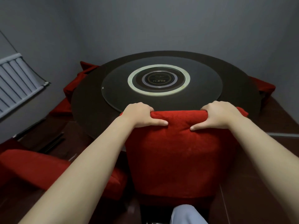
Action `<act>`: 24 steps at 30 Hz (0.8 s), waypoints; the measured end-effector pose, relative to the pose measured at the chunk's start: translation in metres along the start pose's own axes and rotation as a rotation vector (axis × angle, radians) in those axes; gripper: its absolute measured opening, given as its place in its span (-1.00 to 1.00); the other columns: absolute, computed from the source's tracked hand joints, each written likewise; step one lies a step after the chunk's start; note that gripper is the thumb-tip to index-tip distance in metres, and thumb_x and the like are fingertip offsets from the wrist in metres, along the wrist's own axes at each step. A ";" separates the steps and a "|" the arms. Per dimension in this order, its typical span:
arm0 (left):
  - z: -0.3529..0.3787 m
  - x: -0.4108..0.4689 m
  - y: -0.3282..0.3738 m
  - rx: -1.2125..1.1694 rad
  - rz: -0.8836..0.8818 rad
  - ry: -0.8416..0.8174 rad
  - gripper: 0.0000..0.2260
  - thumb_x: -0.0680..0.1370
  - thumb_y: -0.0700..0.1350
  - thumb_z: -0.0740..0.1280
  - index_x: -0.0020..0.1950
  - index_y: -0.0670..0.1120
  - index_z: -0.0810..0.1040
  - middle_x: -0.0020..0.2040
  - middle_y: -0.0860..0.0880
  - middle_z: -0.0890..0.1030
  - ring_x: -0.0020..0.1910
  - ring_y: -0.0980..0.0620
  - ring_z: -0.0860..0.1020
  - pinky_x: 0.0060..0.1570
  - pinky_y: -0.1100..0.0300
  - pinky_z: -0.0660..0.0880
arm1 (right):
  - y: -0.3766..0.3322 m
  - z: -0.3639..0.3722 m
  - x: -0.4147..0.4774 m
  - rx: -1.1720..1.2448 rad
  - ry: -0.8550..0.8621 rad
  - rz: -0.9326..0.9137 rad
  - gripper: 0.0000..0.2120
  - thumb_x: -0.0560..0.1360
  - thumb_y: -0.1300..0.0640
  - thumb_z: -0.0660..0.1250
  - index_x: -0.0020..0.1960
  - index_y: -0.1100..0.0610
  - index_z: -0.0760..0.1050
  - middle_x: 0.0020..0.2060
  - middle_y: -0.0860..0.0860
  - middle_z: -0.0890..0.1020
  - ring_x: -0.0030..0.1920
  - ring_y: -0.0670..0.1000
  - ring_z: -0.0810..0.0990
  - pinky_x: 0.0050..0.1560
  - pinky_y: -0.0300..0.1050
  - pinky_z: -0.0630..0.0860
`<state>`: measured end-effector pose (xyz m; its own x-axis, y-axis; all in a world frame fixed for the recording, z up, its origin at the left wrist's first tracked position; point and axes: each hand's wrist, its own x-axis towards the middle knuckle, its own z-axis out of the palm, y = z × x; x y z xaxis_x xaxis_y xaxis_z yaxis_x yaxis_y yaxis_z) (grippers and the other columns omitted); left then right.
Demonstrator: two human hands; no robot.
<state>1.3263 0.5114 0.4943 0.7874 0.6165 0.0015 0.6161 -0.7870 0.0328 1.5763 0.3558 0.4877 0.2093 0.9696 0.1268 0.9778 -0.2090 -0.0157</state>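
Observation:
A red upholstered chair (pixel 176 152) stands with its back toward me, pushed up against a dark round table (pixel 87 107). My left hand (pixel 140 114) grips the top left of the chair back, fingers curled over the far side and thumb pressed on the near side. My right hand (pixel 220 115) grips the top right of the chair back the same way. A glass turntable (pixel 116 88) with a pale ring and a dark hub lies at the table's centre.
Another red chair (pixel 32 167) stands at the lower left. More red chairs (pixel 72 88) ring the table on the left and far right (pixel 265 88). A white radiator (pixel 14 80) hangs on the left wall. Grey walls close in behind. My trouser leg (pixel 186 214) shows at the bottom.

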 end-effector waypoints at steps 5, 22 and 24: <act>-0.014 0.018 -0.014 -0.050 -0.022 -0.079 -0.25 0.10 0.68 0.05 -0.15 0.13 0.57 -0.26 0.19 0.54 -0.19 0.08 0.50 -0.20 0.10 0.34 | -0.009 -0.007 0.013 0.007 -0.010 0.046 -0.18 -0.07 -0.76 0.01 -0.28 -0.10 0.48 -0.39 -0.20 0.53 -0.33 -0.14 0.48 -0.37 -0.17 0.32; -0.004 -0.002 -0.017 -0.006 -0.020 0.057 -0.31 0.16 0.65 0.04 -0.21 0.08 0.48 -0.27 0.14 0.53 -0.17 0.03 0.53 -0.23 0.11 0.33 | -0.027 0.003 -0.002 -0.080 0.114 0.055 -0.15 -0.01 -0.77 -0.11 -0.28 -0.06 0.44 -0.42 -0.16 0.50 -0.40 -0.11 0.48 -0.44 -0.18 0.32; 0.001 -0.013 -0.013 0.019 0.008 0.089 -0.26 0.14 0.66 0.00 -0.19 0.07 0.51 -0.20 0.09 0.60 -0.12 0.00 0.58 -0.23 0.12 0.35 | -0.029 0.008 -0.015 -0.091 0.140 0.040 -0.14 -0.01 -0.77 -0.13 -0.26 -0.07 0.45 -0.37 -0.14 0.55 -0.34 -0.06 0.56 -0.40 -0.15 0.36</act>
<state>1.3079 0.5137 0.4923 0.7877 0.6094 0.0907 0.6109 -0.7916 0.0134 1.5450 0.3481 0.4784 0.2386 0.9342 0.2651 0.9622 -0.2643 0.0654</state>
